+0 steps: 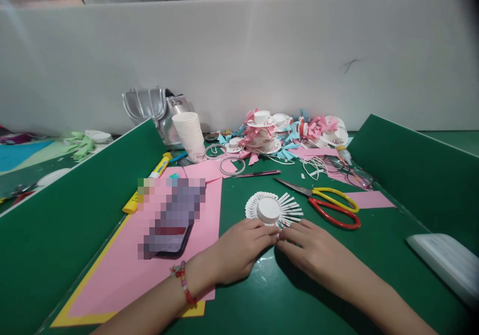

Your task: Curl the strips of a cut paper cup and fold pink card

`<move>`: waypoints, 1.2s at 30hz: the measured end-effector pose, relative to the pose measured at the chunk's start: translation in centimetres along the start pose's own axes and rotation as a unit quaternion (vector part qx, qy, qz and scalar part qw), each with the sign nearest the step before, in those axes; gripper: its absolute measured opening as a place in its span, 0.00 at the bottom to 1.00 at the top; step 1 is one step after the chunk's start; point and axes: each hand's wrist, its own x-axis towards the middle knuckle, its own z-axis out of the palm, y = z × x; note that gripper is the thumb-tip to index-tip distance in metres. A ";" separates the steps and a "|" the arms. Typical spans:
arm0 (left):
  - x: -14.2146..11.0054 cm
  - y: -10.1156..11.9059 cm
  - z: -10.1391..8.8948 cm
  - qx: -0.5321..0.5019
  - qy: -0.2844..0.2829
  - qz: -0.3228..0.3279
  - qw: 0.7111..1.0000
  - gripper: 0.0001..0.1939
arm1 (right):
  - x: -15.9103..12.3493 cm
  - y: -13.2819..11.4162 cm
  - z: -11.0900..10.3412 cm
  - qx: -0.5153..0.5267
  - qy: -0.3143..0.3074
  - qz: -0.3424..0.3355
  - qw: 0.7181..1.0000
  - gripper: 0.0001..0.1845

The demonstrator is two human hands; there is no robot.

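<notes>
A white paper cup sits bottom-up on the green table, its wall cut into narrow strips that fan out flat around the base. The strips on the right stand apart, while those on the left look looped or curled inward. At the cup's near edge, my left hand has its fingers closed on the strips. My right hand meets it there, fingertips pinched on the same near strips. The fingertips and the strips between them are partly hidden. Just right of the cup lie open scissors with yellow and red handles.
Pink paper and a phone lie at left, near a glue stick. Behind stand stacked paper cups and a pile of cut-cup crafts. A cutter knife and glasses lie farther back. Green dividers flank the table.
</notes>
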 end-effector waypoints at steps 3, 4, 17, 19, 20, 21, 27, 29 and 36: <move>0.0 0.0 -0.1 -0.003 0.000 0.000 1.000 0.22 | -0.1 0.0 0.0 0.007 0.005 0.006 1.000 0.09; 0.1 0.0 -0.1 -0.005 -0.001 -0.001 1.000 0.22 | -0.1 0.0 0.0 0.008 0.008 0.007 1.000 0.09; 0.2 -0.4 -0.3 -0.034 -0.005 -0.008 0.999 0.20 | 0.2 -0.5 1.1 0.025 0.016 0.073 0.997 0.10; 0.1 -0.4 -0.3 -0.042 0.000 -0.011 0.999 0.19 | 0.1 -0.6 1.1 0.023 0.013 0.078 0.997 0.09; 0.1 -0.3 -0.3 -0.045 0.001 -0.012 0.999 0.19 | 0.1 -0.6 1.1 0.019 0.016 0.076 0.997 0.09; 0.1 -0.3 -0.3 -0.047 0.002 -0.011 0.999 0.20 | 0.0 -0.6 1.0 0.015 0.022 0.071 0.997 0.09; 0.1 -0.1 -0.4 -0.061 0.009 -0.012 0.998 0.20 | 0.1 -0.6 0.8 0.024 0.049 0.043 0.998 0.09; 0.2 -0.1 -0.4 -0.064 0.006 -0.016 0.998 0.19 | 0.1 -0.7 0.9 0.031 0.038 0.044 0.998 0.09; 0.2 0.0 -0.4 -0.069 0.004 -0.022 0.997 0.19 | 0.2 -1.1 0.6 0.086 0.035 0.074 0.993 0.11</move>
